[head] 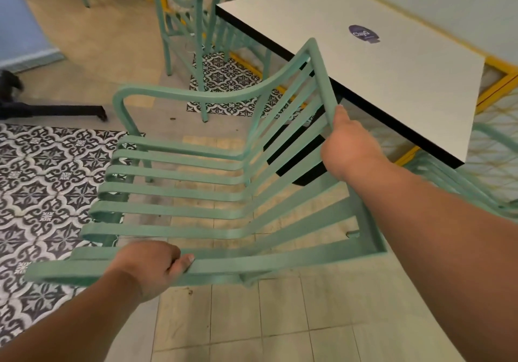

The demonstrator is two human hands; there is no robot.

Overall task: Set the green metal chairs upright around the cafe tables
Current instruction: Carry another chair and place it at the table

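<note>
Head view. A green chair (168, 192) with a slatted seat and back is held in both hands over the pale floor tiles, seen from above and from its side. The left hand (148, 269) grips the near armrest, fingers curled round the bar and thumb lying along its top. The right hand (347, 148) clasps the top rail of the backrest, fingers wrapped behind it. The seat faces up and the back slopes away toward the table (378, 75); whether the chair's feet touch the floor cannot be told.

The table, white-topped with a black edge, stands just beyond the backrest, so that the chair's back is turned to it. In this view the top rail overlaps the table's near edge; contact cannot be judged. A round purple sticker (363, 34) lies on the tabletop. The table's black pedestal (294, 160) shows through the back slats.

A second green chair (198, 19) stands upright beyond the far end of the table, partly on a patch of patterned tiles. Part of a third chair (459, 188) shows at the right, under the right forearm. More patterned tiles (42, 171) cover the floor at the left, beneath the seat's front edge. A black base (56, 109) rests on the floor at the far left.
</note>
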